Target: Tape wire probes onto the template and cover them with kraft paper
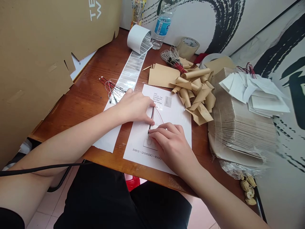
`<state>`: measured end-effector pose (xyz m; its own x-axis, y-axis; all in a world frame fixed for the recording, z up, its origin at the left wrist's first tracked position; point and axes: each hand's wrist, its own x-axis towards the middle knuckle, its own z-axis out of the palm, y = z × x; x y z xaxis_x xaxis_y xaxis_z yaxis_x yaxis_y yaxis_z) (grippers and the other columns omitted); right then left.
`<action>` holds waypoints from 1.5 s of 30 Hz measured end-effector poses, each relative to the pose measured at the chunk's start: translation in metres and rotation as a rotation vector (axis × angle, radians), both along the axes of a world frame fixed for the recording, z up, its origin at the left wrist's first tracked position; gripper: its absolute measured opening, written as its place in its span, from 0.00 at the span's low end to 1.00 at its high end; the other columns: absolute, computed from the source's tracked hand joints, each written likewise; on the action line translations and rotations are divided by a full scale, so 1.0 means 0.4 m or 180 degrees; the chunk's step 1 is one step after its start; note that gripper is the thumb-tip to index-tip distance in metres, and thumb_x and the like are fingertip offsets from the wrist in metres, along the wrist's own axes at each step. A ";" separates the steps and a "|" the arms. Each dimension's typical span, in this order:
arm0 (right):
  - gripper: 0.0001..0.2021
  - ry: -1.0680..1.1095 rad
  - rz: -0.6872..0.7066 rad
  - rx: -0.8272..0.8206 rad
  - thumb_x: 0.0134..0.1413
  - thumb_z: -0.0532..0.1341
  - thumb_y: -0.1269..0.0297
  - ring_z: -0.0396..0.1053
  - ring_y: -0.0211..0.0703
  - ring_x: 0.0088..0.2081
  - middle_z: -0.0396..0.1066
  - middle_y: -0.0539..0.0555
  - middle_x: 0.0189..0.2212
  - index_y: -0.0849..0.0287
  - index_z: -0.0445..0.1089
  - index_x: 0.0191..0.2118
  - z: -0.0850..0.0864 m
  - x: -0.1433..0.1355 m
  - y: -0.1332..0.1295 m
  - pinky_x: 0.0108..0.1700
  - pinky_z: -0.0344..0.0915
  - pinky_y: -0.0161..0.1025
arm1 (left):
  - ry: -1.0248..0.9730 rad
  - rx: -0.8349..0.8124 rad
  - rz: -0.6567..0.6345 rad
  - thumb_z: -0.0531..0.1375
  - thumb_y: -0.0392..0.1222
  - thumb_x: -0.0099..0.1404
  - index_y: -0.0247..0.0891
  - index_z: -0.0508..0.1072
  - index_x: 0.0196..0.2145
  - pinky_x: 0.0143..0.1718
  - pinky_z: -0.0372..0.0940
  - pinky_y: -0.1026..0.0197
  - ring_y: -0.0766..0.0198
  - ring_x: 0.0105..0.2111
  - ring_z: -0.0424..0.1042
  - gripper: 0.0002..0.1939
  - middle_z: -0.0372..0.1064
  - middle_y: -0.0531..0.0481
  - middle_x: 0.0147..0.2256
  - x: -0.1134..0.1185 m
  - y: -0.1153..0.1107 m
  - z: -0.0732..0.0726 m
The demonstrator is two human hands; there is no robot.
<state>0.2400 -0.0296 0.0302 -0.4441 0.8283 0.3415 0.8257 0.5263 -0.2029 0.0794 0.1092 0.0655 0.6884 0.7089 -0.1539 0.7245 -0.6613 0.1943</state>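
A thin dark wire lead (pixel 152 117) with a fine red end lies over a printed outline on a white sheet (pixel 140 140). My left hand (pixel 135 106) holds its upper part down, with index fingertip and thumb spaced along it. My right hand (pixel 170 140) pinches its lower end. That hand's fingertips partly hide the end, and its palm covers some of the sheet's printing. Left of the sheet lies a strip of silver labels (pixel 130 71) on white backing, unrolled from a label roll (pixel 137 38). A bunch of red, white and black wire leads (pixel 111 86) rests on the strip.
Behind the sheet lie a brown card (pixel 163 75), curled brown paper pieces (pixel 195 92) and a wire bundle (pixel 171 57). To the right stands a wrapped stack of card (pixel 238 127). A bottle (pixel 162 28) and tape (pixel 188 46) stand behind. A cardboard box (pixel 47 63) borders the left.
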 end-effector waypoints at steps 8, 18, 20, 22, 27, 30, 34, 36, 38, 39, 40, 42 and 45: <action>0.11 -0.0033 0.0078 -0.0033 0.61 0.61 0.82 0.70 0.49 0.44 0.82 0.51 0.42 0.58 0.74 0.38 0.008 0.002 0.001 0.43 0.60 0.46 | 0.0191 0.0088 -0.0136 0.65 0.69 0.57 0.47 0.76 0.59 0.53 0.55 0.46 0.43 0.49 0.75 0.37 0.81 0.41 0.44 0.001 -0.008 0.009; 0.08 -0.0102 -0.0212 0.0078 0.67 0.59 0.72 0.67 0.46 0.36 0.75 0.55 0.34 0.58 0.76 0.37 0.022 0.006 -0.006 0.37 0.62 0.42 | 0.0135 0.0048 -0.0175 0.65 0.68 0.57 0.45 0.77 0.58 0.55 0.55 0.45 0.44 0.49 0.75 0.37 0.81 0.42 0.44 0.000 -0.008 0.003; 0.08 -0.0140 -0.0303 -0.0037 0.68 0.60 0.70 0.66 0.45 0.33 0.74 0.54 0.31 0.59 0.75 0.36 0.028 0.005 -0.009 0.36 0.62 0.41 | 0.0168 0.0054 -0.0176 0.65 0.68 0.58 0.45 0.77 0.57 0.55 0.55 0.45 0.44 0.49 0.75 0.37 0.81 0.42 0.44 0.000 -0.009 0.003; 0.08 -0.0157 -0.0376 -0.0109 0.67 0.61 0.70 0.65 0.44 0.31 0.72 0.53 0.29 0.60 0.74 0.35 0.033 0.002 -0.013 0.35 0.62 0.40 | 0.0183 0.0060 -0.0199 0.64 0.68 0.59 0.44 0.77 0.57 0.55 0.55 0.45 0.44 0.49 0.75 0.36 0.81 0.42 0.44 -0.001 -0.009 0.004; 0.08 -0.0228 -0.0292 -0.0155 0.67 0.60 0.71 0.62 0.43 0.28 0.72 0.53 0.29 0.61 0.74 0.35 0.035 -0.006 -0.017 0.35 0.62 0.40 | 0.0220 0.0116 -0.0241 0.63 0.68 0.60 0.44 0.76 0.58 0.55 0.55 0.44 0.44 0.50 0.76 0.36 0.81 0.41 0.44 -0.001 -0.011 0.007; 0.09 -0.0193 -0.0260 -0.0221 0.68 0.58 0.72 0.63 0.43 0.29 0.72 0.53 0.29 0.61 0.74 0.36 0.035 -0.010 -0.017 0.36 0.61 0.40 | 0.0245 0.0144 -0.0257 0.62 0.69 0.60 0.45 0.75 0.59 0.55 0.55 0.44 0.43 0.50 0.75 0.36 0.81 0.40 0.45 -0.002 -0.013 0.008; 0.09 -0.0186 -0.0237 -0.0328 0.68 0.57 0.73 0.67 0.44 0.32 0.72 0.53 0.30 0.62 0.74 0.37 0.040 -0.008 -0.021 0.38 0.61 0.41 | 0.0223 0.0147 -0.0298 0.62 0.68 0.61 0.43 0.76 0.59 0.54 0.55 0.44 0.42 0.50 0.76 0.36 0.81 0.39 0.44 -0.003 -0.014 0.009; 0.09 -0.0252 -0.0200 -0.0367 0.68 0.57 0.73 0.68 0.45 0.33 0.72 0.54 0.31 0.62 0.74 0.37 0.042 -0.003 -0.023 0.38 0.60 0.42 | 0.0207 0.0155 -0.0312 0.62 0.67 0.61 0.43 0.76 0.59 0.54 0.55 0.43 0.42 0.49 0.76 0.36 0.81 0.40 0.44 -0.003 -0.014 0.009; 0.09 -0.0309 -0.0179 -0.0390 0.67 0.58 0.74 0.68 0.46 0.33 0.72 0.53 0.31 0.61 0.74 0.37 0.043 0.001 -0.024 0.39 0.60 0.43 | 0.0210 0.0161 -0.0315 0.61 0.67 0.61 0.43 0.75 0.59 0.54 0.55 0.43 0.43 0.49 0.77 0.35 0.81 0.40 0.44 -0.002 -0.014 0.009; 0.08 -0.0315 -0.0174 -0.0393 0.67 0.58 0.74 0.68 0.46 0.34 0.72 0.54 0.31 0.61 0.74 0.37 0.043 0.003 -0.024 0.39 0.60 0.43 | 0.0216 0.0156 -0.0313 0.61 0.67 0.61 0.43 0.75 0.59 0.55 0.55 0.43 0.42 0.49 0.76 0.36 0.81 0.40 0.45 -0.002 -0.015 0.009; 0.08 -0.0300 -0.0181 -0.0388 0.67 0.58 0.74 0.67 0.46 0.34 0.72 0.54 0.32 0.61 0.74 0.38 0.043 0.004 -0.023 0.39 0.60 0.43 | 0.0226 0.0142 -0.0308 0.61 0.67 0.61 0.43 0.75 0.59 0.55 0.55 0.43 0.42 0.49 0.76 0.36 0.81 0.40 0.45 -0.001 -0.015 0.009; 0.07 -0.0205 -0.0222 -0.0350 0.67 0.59 0.73 0.67 0.47 0.36 0.74 0.55 0.34 0.61 0.74 0.38 0.044 0.003 -0.022 0.39 0.60 0.43 | 0.0237 0.0112 -0.0296 0.62 0.67 0.61 0.43 0.74 0.60 0.55 0.55 0.43 0.42 0.50 0.76 0.36 0.81 0.40 0.45 -0.001 -0.014 0.009; 0.07 -0.0045 -0.0301 -0.0337 0.69 0.58 0.72 0.67 0.47 0.37 0.76 0.56 0.36 0.61 0.73 0.39 0.044 -0.001 -0.021 0.41 0.61 0.43 | 0.0226 0.0100 -0.0291 0.62 0.68 0.60 0.43 0.75 0.60 0.55 0.55 0.43 0.42 0.49 0.76 0.37 0.81 0.40 0.45 -0.001 -0.013 0.008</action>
